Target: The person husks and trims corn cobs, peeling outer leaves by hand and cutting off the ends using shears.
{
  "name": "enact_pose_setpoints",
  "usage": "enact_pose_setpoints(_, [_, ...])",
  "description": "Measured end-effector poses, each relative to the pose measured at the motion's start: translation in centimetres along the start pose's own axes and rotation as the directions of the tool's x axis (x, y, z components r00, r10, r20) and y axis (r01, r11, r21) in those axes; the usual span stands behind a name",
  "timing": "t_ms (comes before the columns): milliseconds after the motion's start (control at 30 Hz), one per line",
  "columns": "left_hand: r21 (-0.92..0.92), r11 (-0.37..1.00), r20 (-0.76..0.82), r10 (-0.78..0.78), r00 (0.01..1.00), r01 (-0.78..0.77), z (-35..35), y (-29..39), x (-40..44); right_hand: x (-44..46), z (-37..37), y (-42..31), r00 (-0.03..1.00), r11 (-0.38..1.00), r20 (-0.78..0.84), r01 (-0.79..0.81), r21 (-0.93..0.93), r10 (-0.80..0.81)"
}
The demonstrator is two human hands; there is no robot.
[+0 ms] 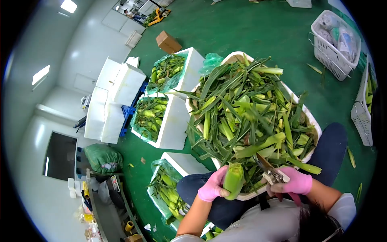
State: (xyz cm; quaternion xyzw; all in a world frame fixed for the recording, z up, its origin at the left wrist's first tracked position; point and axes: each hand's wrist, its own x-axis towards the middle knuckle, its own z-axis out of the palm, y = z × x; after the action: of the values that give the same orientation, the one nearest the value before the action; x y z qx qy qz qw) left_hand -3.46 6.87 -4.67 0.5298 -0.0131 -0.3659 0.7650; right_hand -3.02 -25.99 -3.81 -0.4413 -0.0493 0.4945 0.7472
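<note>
My left hand (213,186), in a pink glove, is closed around a green ear of corn (234,180) in its husk. The ear is held roughly upright, with its pale cut end facing up. My right hand (295,182), also gloved in pink, grips pruning shears (275,174); their metal blades point up and left, a little apart from the ear. Right in front of both hands is a large white tub (313,117) heaped with cut corn leaves and husk pieces (246,109).
White foam boxes (171,125) lined with green plastic hold corn to the left. Stacked foam boxes (117,90) stand behind them. A cardboard box (168,42) sits farther back. White baskets (332,52) are at the right, and loose leaves lie on the green floor (258,28).
</note>
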Motion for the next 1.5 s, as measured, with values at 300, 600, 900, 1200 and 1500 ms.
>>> enact_pose_setpoints(300, [0.345,0.931,0.251,0.031,0.967,-0.120,-2.3,1.6,0.8,0.2,0.9,-1.3,0.955,0.898,0.295,0.116,-0.425,0.016])
enact_pose_setpoints(600, [-0.313,0.941,0.290,-0.034,0.956,0.129,-2.0,-3.0,-1.6,1.4,2.6,-0.6,0.989,0.977,-0.063,0.120,-0.176,-0.133])
enact_pose_setpoints(900, [-0.321,0.668,-0.921,-0.053,0.387,-0.672,-1.4,-19.9,-31.2,2.7,1.3,9.2,0.989,0.980,-0.147,0.038,0.196,-0.009])
enact_pose_setpoints(1200, [-0.872,0.246,-0.489,-0.428,-0.760,0.423,12.6,-44.8,-48.5,4.8,5.1,8.3,0.965,0.954,0.077,-0.259,0.151,0.249])
enact_pose_setpoints(1500, [0.297,0.942,-0.903,0.225,-0.365,-0.153,-22.7,-19.0,-31.0,6.0,7.3,8.2,0.942,0.940,-0.013,-0.334,0.069,0.335])
